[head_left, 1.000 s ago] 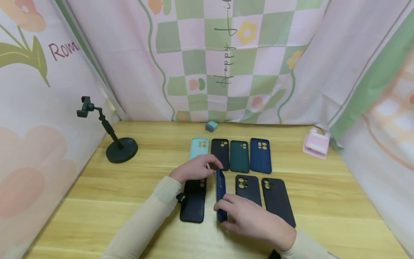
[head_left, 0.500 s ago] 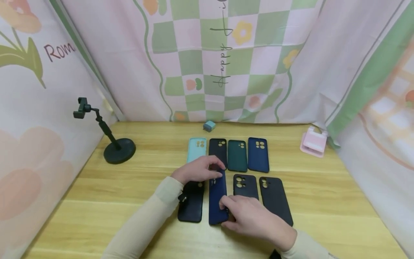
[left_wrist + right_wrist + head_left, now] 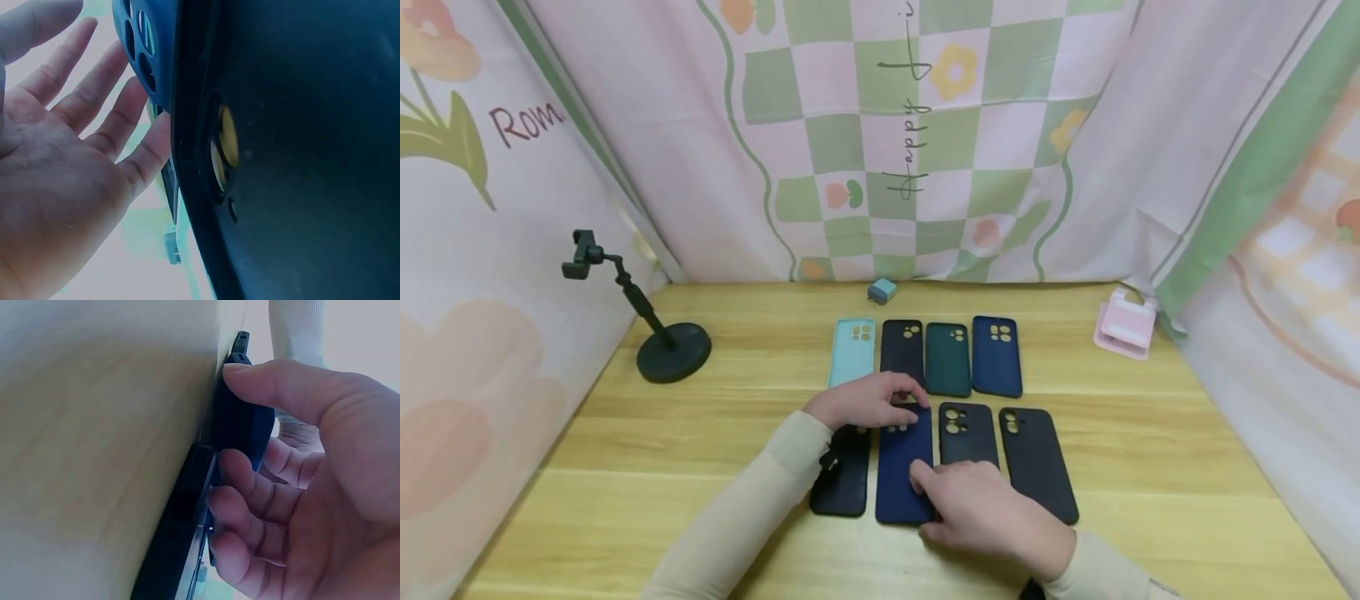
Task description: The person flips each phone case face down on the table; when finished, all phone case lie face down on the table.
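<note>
A dark blue phone case (image 3: 902, 467) lies nearly flat on the table in the front row, camera cutouts at its far end. My right hand (image 3: 988, 508) holds its lower right side, thumb and index finger at the edge; in the right wrist view the thumb (image 3: 269, 384) presses the dark case (image 3: 240, 431). At the far end, my left hand (image 3: 868, 400) has thumb and index fingertips at the top right corner. The left wrist view shows this hand's fingers (image 3: 94, 94) spread and loosely straight beside the blue case (image 3: 144, 44).
A black case (image 3: 841, 475) lies left of the blue one, two black cases (image 3: 967, 433) (image 3: 1037, 462) right. Behind stand light blue (image 3: 852, 354), black (image 3: 902, 346), green (image 3: 948, 358) and navy (image 3: 997, 362) cases. A charger (image 3: 882, 290), black phone stand (image 3: 673, 352) and pink holder (image 3: 1126, 325) surround them.
The blue phone case has turned from standing on its long edge to lying nearly flat, its face coming up. Both hands have stayed at its ends. The head view has shifted slightly.
</note>
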The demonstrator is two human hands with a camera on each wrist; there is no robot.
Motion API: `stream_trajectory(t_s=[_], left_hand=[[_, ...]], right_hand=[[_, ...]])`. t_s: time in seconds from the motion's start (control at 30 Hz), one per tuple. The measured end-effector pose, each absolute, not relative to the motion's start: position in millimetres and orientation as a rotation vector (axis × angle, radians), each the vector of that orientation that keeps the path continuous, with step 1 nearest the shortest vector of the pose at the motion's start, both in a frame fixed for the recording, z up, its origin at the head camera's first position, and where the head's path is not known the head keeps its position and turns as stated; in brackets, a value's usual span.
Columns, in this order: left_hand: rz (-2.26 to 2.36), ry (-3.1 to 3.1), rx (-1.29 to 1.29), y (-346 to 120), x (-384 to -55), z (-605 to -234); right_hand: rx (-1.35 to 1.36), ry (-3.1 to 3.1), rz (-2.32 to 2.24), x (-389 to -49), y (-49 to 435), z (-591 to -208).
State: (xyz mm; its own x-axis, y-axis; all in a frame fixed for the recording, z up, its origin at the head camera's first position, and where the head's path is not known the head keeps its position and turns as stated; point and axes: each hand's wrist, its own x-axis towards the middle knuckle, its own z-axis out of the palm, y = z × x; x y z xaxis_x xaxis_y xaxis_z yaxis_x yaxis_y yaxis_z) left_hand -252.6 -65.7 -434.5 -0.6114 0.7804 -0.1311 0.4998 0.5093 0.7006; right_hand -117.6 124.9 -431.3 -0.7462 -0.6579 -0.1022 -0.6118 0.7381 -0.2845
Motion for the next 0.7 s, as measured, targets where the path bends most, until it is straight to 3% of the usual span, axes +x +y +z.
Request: stream_trajectory(t_s=[0.7], left_hand=[[0.958, 2.267, 0.990, -72.7, -253.2, -439.0]], right_hand=[[-0.984, 2.673, -0.316, -120.7, 121.0, -425.0]])
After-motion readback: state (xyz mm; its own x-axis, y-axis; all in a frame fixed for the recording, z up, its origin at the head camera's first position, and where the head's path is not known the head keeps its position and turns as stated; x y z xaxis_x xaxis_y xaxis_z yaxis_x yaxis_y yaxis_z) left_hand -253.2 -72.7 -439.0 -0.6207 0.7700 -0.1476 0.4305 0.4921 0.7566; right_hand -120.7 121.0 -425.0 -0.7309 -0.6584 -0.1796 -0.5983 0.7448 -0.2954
